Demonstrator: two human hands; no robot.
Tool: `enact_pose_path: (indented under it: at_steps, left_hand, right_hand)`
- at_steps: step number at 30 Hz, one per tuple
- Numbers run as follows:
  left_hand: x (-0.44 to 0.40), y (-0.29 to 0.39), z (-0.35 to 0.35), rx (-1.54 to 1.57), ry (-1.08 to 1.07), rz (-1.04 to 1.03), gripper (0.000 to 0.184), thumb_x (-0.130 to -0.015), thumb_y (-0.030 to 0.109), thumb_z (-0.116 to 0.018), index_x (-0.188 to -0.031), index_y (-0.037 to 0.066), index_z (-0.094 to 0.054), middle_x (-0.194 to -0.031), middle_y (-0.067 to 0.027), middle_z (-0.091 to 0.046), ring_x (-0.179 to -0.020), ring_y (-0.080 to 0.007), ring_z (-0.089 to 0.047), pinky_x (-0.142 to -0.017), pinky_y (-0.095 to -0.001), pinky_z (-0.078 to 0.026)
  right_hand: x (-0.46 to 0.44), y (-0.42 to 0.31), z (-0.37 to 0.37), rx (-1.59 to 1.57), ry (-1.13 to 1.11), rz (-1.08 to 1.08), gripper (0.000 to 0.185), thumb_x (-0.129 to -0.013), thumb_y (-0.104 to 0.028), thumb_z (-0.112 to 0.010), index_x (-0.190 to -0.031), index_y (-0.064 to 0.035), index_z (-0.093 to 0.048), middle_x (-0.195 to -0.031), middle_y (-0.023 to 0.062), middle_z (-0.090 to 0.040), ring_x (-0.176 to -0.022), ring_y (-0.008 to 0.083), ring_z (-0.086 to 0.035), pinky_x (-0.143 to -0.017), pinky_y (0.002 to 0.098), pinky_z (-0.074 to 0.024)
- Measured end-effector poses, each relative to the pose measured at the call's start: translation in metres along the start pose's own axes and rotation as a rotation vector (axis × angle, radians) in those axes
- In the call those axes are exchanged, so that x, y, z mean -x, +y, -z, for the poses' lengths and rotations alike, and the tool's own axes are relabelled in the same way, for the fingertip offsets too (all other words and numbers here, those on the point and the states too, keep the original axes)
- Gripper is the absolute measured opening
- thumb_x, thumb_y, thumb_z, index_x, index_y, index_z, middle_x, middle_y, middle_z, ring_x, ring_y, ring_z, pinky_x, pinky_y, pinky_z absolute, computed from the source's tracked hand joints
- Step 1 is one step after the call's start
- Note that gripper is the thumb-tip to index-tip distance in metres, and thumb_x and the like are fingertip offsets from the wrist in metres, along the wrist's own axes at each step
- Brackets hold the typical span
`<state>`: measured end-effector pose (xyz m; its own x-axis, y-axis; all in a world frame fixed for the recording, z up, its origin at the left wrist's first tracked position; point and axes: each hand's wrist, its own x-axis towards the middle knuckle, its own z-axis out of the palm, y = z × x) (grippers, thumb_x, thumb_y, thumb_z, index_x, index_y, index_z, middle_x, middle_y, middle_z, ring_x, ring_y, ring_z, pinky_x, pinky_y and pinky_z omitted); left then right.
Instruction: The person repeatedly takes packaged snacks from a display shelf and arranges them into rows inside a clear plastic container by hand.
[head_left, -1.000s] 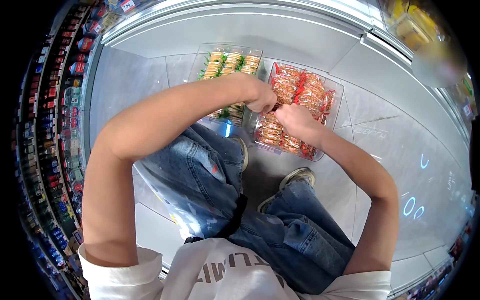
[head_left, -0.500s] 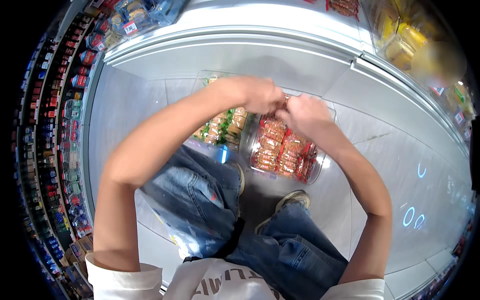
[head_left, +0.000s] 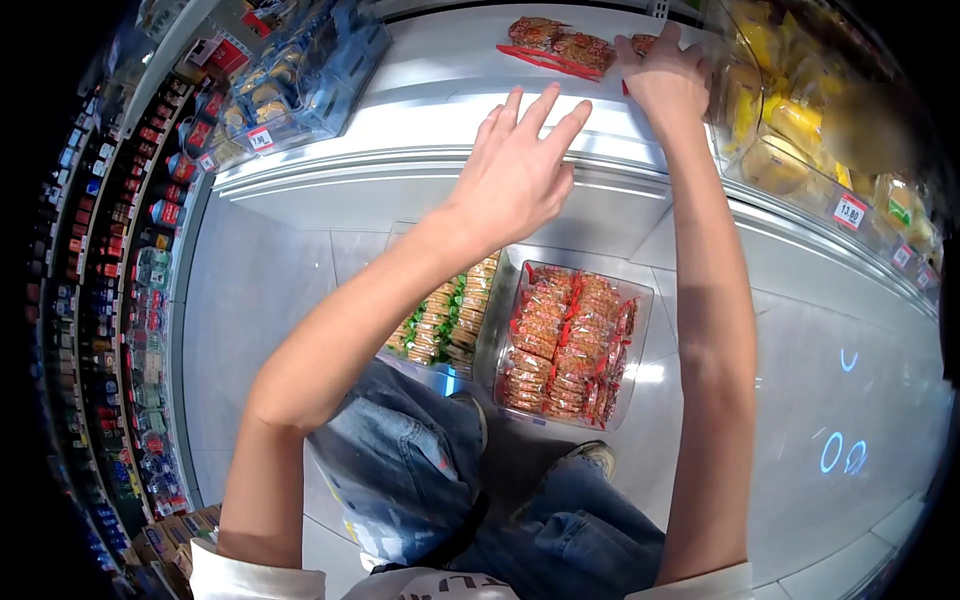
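Observation:
My right hand (head_left: 668, 82) is on the white shelf, its fingers bent around a clear, red-edged packet of brown crisp snacks (head_left: 642, 44) that they partly cover. My left hand (head_left: 522, 165) hovers over the shelf's front edge, fingers spread and holding nothing. Just beyond it, two similar snacks lie in red-trimmed packets (head_left: 560, 48). Below on the floor stands a clear plastic bin (head_left: 632, 385), packed with rows of the same red-edged packets. To its left is another clear bin (head_left: 440, 379) of green-trimmed packets, partly hidden by my left forearm.
The white shelf (head_left: 430, 70) runs across the front. Blue-packaged goods (head_left: 300, 85) stand at its left and a yellow-packet bin (head_left: 795, 120) at its right. Drink shelves (head_left: 110, 300) rise on the left. My feet are close behind the floor bins.
Both hands have left the red-edged packets in the floor bin and moved up to the shelf. My left hand has spread open, while my right has reached a packet. The view has tilted upward.

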<state>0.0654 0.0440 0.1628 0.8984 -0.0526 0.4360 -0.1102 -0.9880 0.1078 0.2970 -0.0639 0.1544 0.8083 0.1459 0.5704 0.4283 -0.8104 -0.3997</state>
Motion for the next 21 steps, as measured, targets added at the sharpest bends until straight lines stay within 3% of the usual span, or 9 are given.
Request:
enact_pose_path:
  at_steps: [1,4,11,14,16,17,20,21]
  left_hand:
    - [-0.002,0.001,-0.001,-0.003,0.0,0.0,0.067,-0.097,0.017,-0.069,-0.161,0.013,-0.047,-0.163,-0.0312,-0.043,-0.148,-0.0613,-0.04,-0.123,-0.0605,-0.038]
    - [-0.003,0.002,-0.004,0.028,0.0,-0.001,0.067,-0.098,0.017,-0.068,-0.161,0.014,-0.046,-0.164,-0.0307,-0.044,-0.148,-0.0611,-0.039,-0.123,-0.0603,-0.037]
    - [-0.002,-0.01,-0.016,0.359,0.067,0.053,0.065,-0.104,0.022,-0.066,-0.161,0.002,-0.043,-0.161,-0.0324,-0.046,-0.15,-0.0558,-0.042,-0.124,-0.0551,-0.038]
    - [-0.006,-0.012,-0.013,0.467,0.102,0.148,0.068,-0.107,0.028,-0.065,-0.163,-0.002,-0.039,-0.162,-0.0319,-0.047,-0.15,-0.045,-0.048,-0.122,-0.0506,-0.041]
    - [-0.01,-0.013,-0.011,0.758,0.131,0.338,0.07,-0.106,0.027,-0.069,-0.164,0.0,-0.039,-0.155,-0.029,-0.054,-0.141,-0.0357,-0.058,-0.114,-0.0452,-0.048]
    - [-0.011,-0.013,-0.01,0.903,0.143,0.435,0.072,-0.106,0.027,-0.071,-0.164,0.001,-0.039,-0.152,-0.0276,-0.058,-0.137,-0.031,-0.063,-0.111,-0.0425,-0.052]
    - [-0.008,-0.01,0.017,1.163,-0.032,0.55,0.074,-0.102,0.021,-0.077,-0.163,0.003,-0.04,-0.138,-0.0191,-0.067,-0.117,-0.0177,-0.07,-0.097,-0.031,-0.058]
    - [-0.006,-0.008,0.02,1.15,-0.046,0.581,0.072,-0.098,0.016,-0.081,-0.16,0.003,-0.044,-0.125,-0.0128,-0.071,-0.104,-0.0124,-0.071,-0.087,-0.0256,-0.058]
  right_hand:
    - [-0.006,0.003,-0.008,-0.016,-0.092,-0.063,0.066,-0.094,-0.059,-0.068,-0.129,-0.0035,-0.065,-0.127,0.0288,-0.066,-0.114,0.0521,-0.065,-0.103,0.0592,-0.0514]
    - [0.0,0.009,-0.019,-0.001,-0.065,-0.006,0.059,-0.092,-0.052,-0.073,-0.126,-0.0054,-0.068,-0.126,0.0265,-0.068,-0.114,0.0488,-0.066,-0.103,0.0589,-0.0518]
    - [0.042,0.014,0.015,-0.1,0.083,0.438,0.051,-0.08,-0.029,-0.083,-0.125,-0.0068,-0.072,-0.121,0.0229,-0.07,-0.109,0.0418,-0.068,-0.095,0.0502,-0.056]
    - [0.066,0.005,0.038,-0.402,-0.031,0.464,0.052,-0.079,-0.022,-0.083,-0.127,-0.0051,-0.071,-0.12,0.0218,-0.069,-0.107,0.0402,-0.069,-0.095,0.0464,-0.0569]
    - [0.077,-0.001,0.055,-0.723,-0.168,0.441,0.053,-0.079,-0.018,-0.082,-0.128,-0.0042,-0.07,-0.12,0.0202,-0.069,-0.105,0.0373,-0.071,-0.095,0.0441,-0.0578]
    - [0.081,-0.002,0.065,-0.826,-0.362,0.361,0.056,-0.079,-0.011,-0.082,-0.133,-0.004,-0.066,-0.12,0.0163,-0.07,-0.107,0.03,-0.073,-0.09,0.0381,-0.0603]
    - [0.094,-0.001,0.087,-1.154,-0.697,0.24,0.063,-0.082,-0.009,-0.085,-0.14,-0.004,-0.06,-0.122,0.0128,-0.07,-0.106,0.0215,-0.073,-0.086,0.0322,-0.0621]
    - [0.095,0.001,0.085,-1.2,-0.688,0.308,0.068,-0.085,-0.01,-0.088,-0.143,-0.0028,-0.054,-0.123,0.0133,-0.071,-0.105,0.0197,-0.074,-0.086,0.0327,-0.0641]
